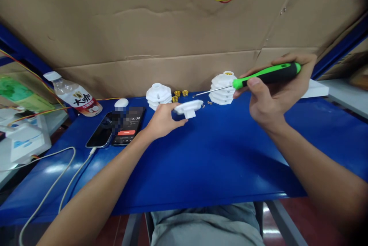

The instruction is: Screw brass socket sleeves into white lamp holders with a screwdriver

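Observation:
My left hand (pixel 163 121) grips a white plastic lamp holder (pixel 189 107) by its edge, turned on its side above the blue table. In my right hand (pixel 273 96) is a green and black screwdriver (pixel 267 75), its thin shaft pointing left. The tip hovers just above and apart from the lamp holder; something tiny may sit on it. Behind my left hand stands a stack of white octagonal lamp holders (pixel 158 94). Another stack (pixel 222 91), with a brass threaded shell in its top piece, stands behind the screwdriver. Between them lie brass threaded shells (pixel 177 93) and several small screws (pixel 209 102).
Two phones (pixel 100 131) (pixel 128 126) and a white rounded case (pixel 121 102) lie on the left of the blue table (pixel 201 169). A drink bottle (pixel 73 94) leans behind them. A white cable (pixel 71 179) crosses the left side. Cardboard (pixel 161 35) walls the back.

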### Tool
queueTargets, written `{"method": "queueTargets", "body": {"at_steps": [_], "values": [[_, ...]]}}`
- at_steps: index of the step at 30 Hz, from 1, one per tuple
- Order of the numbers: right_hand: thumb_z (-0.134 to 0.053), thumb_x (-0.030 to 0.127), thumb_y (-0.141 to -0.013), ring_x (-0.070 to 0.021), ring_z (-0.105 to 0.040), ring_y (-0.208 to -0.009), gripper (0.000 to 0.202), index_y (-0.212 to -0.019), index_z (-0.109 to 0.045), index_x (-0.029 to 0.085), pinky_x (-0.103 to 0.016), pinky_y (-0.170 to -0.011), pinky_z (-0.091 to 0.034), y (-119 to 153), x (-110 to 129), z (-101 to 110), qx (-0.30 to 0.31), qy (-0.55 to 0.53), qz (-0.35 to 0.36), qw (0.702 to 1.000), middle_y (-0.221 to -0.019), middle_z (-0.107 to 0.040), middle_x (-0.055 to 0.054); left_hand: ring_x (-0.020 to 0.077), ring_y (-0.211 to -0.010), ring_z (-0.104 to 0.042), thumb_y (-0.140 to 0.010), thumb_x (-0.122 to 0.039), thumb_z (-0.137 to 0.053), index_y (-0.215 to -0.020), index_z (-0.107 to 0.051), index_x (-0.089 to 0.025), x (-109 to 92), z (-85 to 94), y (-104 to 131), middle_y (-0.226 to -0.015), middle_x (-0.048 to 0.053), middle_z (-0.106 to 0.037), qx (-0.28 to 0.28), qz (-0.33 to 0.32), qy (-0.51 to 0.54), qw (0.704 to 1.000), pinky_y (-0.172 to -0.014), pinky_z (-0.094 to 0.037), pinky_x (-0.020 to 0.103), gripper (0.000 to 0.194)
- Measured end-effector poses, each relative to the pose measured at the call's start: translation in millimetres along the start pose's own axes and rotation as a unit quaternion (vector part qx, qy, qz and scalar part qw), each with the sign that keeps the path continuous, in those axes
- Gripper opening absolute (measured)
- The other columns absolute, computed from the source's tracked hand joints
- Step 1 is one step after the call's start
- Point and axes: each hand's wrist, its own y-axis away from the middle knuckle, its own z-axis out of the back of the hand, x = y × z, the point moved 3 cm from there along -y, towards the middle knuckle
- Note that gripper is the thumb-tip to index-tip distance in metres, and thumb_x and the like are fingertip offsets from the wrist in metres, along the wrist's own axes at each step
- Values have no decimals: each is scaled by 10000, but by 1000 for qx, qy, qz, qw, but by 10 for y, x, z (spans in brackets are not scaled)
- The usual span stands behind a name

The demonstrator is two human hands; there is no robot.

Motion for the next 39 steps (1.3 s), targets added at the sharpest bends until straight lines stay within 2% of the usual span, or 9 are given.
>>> {"method": "queueTargets", "body": {"at_steps": [2, 5, 13, 19, 23, 28, 30, 34, 39], "values": [[-778, 425, -949, -250, -762, -765, 397, -1204, -481, 358, -416, -611, -642, -13, -79, 45, -18, 3, -6, 1000, -874, -716, -6, 361, -1106, -718, -840, -241, -798, -1132, -805, -204, -12, -43, 7, -1142, 128, -800, 31, -96, -100, 990, -1038, -526, 519, 293], [-798, 441, -932, -228, -749, -743, 420, -1191, -480, 353, -382, -586, -623, -25, -139, 69, -42, -3, -7, 999, -862, -709, 9, 352, -1206, -687, -900, -189, -686, -1166, -783, -223, -1, -86, 12, -1236, 150, -782, 79, -167, -164, 969, -1132, -463, 544, 285], [-769, 442, -956, -250, -749, -751, 375, -1173, -472, 370, -460, -627, -648, 20, -48, -3, 11, 17, -49, 999, -908, -754, -16, 350, -1279, -666, -902, -169, -642, -1248, -782, -258, -92, -3, 37, -1337, 134, -758, 154, -184, -156, 958, -1164, -462, 551, 384], [-737, 444, -971, -266, -755, -774, 370, -1196, -452, 371, -491, -633, -655, 43, -48, 3, 26, 40, -51, 998, -910, -754, -29, 383, -1326, -637, -846, -168, -704, -1286, -774, -233, -143, -7, 55, -1369, 145, -743, 158, -195, -165, 954, -1187, -431, 589, 450], [-671, 477, -1010, -273, -763, -808, 372, -1277, -424, 397, -496, -632, -653, 58, -85, 14, 48, 76, -50, 995, -963, -765, -35, 375, -1317, -641, -767, -171, -772, -1295, -771, -252, -227, 52, 79, -1369, 117, -743, 126, -183, -113, 968, -1202, -426, 554, 534], [-779, 400, -953, -244, -750, -710, 349, -1150, -493, 357, -421, -541, -636, 70, -46, -44, 35, -7, -61, 997, -893, -772, -19, 290, -1042, -731, -852, -209, -765, -1149, -778, -201, -271, 135, 51, -1130, 105, -791, -47, -113, -41, 992, -1015, -560, 462, 298], [-823, 355, -920, -224, -741, -656, 364, -1118, -517, 348, -385, -490, -628, 86, -17, -95, 32, -44, -65, 996, -869, -774, -2, 249, -938, -742, -868, -267, -809, -1120, -769, -185, -254, 110, 37, -1076, 105, -794, -91, -85, 9, 992, -921, -598, 413, 268], [-876, 296, -868, -194, -741, -599, 416, -1125, -553, 340, -339, -442, -637, 134, 18, -174, 23, -79, -62, 995, -878, -779, 44, 210, -864, -762, -828, -322, -883, -1044, -778, -175, -222, 16, 19, -997, 88, -816, -136, -57, 90, 985, -820, -637, 352, 282], [-871, 225, -861, -175, -754, -606, 416, -1132, -571, 327, -308, -462, -660, 165, 10, -200, 30, -113, -68, 991, -902, -788, 50, 211, -870, -798, -841, -293, -871, -982, -810, -180, -220, -30, 8, -945, 75, -836, -142, -45, 133, 980, -840, -672, 353, 191]]}}
